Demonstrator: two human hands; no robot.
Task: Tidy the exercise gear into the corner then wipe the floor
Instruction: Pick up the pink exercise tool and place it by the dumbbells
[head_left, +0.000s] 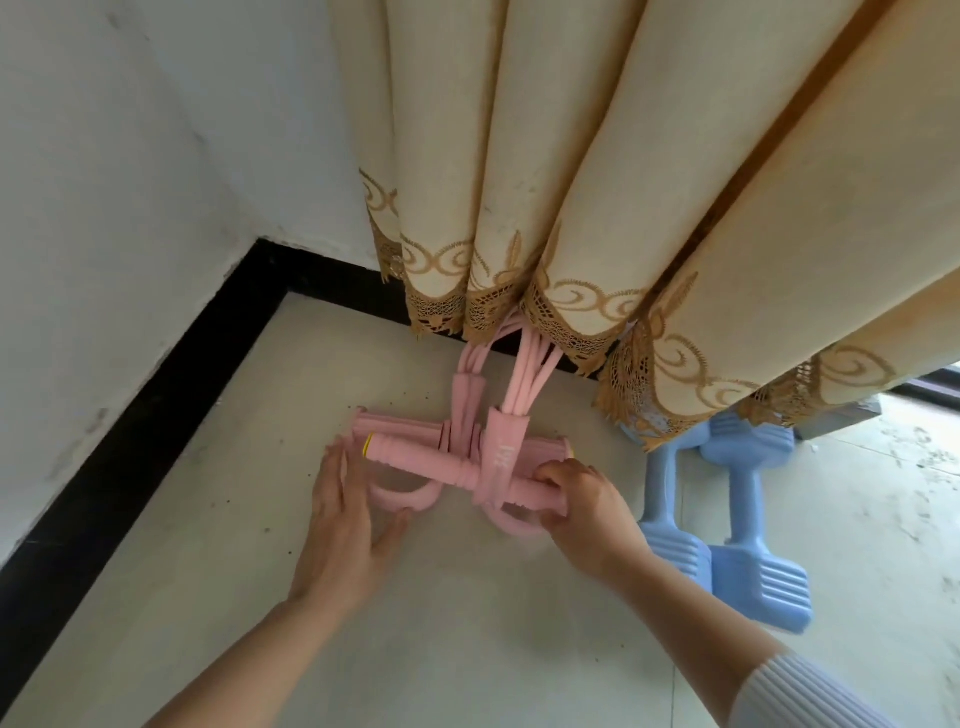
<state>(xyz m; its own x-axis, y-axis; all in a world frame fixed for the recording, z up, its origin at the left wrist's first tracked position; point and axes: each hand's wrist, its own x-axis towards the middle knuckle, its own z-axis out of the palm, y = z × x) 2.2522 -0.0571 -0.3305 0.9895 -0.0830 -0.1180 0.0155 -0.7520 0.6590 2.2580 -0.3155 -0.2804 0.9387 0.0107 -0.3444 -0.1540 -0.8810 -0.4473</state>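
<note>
right hand (582, 499) curls on the pink pedal puller (415, 457); left hand (340, 525) lies spread beside it; curtain (571, 208) overhangs its cords (524, 374) and, seemingly, the blue dumbbells (756, 582).

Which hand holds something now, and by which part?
The right hand grips the pink puller by the right end of its handle; the left hand holds nothing.

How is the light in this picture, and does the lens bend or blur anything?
Head view: soft, even daylight, brightest on the floor at the right edge; head view: only faint shadows under the left hand and right hand, no glare; head view: wide-angle bending makes the black skirting and curtain fan outward; head view: pink pedal puller and blue dumbbells slightly soft.
</note>
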